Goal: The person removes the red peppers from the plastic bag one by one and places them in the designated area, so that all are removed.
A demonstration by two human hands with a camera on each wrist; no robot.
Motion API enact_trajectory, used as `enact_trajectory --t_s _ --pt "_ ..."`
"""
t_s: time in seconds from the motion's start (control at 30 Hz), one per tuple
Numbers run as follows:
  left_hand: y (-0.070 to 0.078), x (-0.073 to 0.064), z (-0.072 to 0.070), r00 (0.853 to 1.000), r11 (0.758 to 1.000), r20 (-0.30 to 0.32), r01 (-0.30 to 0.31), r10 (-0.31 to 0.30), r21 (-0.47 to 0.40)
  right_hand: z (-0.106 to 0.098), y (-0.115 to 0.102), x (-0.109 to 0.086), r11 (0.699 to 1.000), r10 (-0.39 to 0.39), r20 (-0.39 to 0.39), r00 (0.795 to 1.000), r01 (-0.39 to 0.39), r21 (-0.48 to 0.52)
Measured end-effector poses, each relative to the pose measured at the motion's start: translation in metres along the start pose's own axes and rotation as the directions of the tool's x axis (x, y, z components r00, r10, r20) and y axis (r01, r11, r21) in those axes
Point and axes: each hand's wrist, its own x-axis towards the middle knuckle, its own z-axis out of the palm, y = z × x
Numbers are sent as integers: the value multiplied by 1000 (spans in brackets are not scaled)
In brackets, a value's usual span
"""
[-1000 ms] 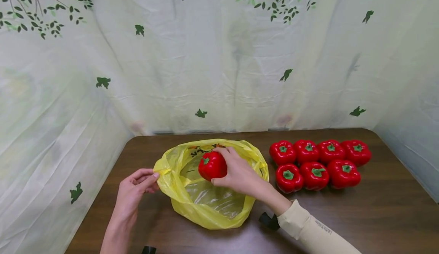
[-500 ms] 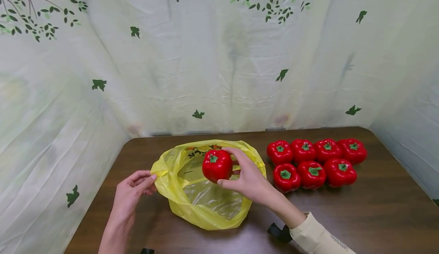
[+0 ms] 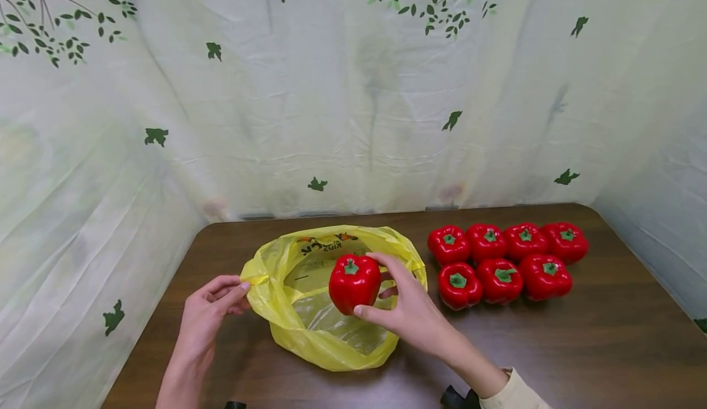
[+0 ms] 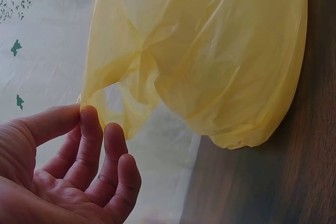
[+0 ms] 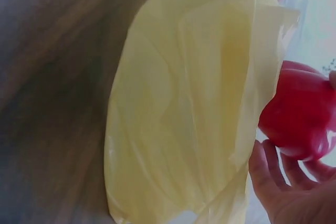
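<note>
A yellow plastic bag (image 3: 326,352) stands on the table with its mouth spread wide and dark printing on its inner far wall. My left hand (image 3: 212,311) pinches the bag's left edge between thumb and index finger; in the left wrist view the other fingers of that hand (image 4: 79,177) are loosely curled below the pinch. Over the mouth, my right hand (image 3: 411,311) grips a glossy red bell pepper (image 3: 355,284) with its green stem up. The right wrist view shows this pepper (image 5: 302,111) partly behind the bag's edge, with fingers beneath it.
To the bag's right, several red bell peppers (image 3: 502,280) sit close together in two rows on the brown wooden table (image 3: 607,347). A pale cloth with printed leaves (image 3: 342,89) hangs behind and at both sides. A black wrist piece (image 3: 458,398) shows below the right forearm.
My right hand has brought the pepper nearer to me and slightly right over the bag's mouth, where it looks larger. My left hand keeps its pinch; the head view has shifted slightly.
</note>
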Motion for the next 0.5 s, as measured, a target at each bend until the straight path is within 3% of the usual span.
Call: enact_trajectory --t_s 0.37,0.5 --pt "-1 1 1 1000 1000 -8 15 -15 -7 -7 -1 -18 991 32 -26 999 -28 129" --pt "0 0 1 1000 1000 -5 16 -16 -4 -12 0 -24 991 29 -51 998 -22 132"
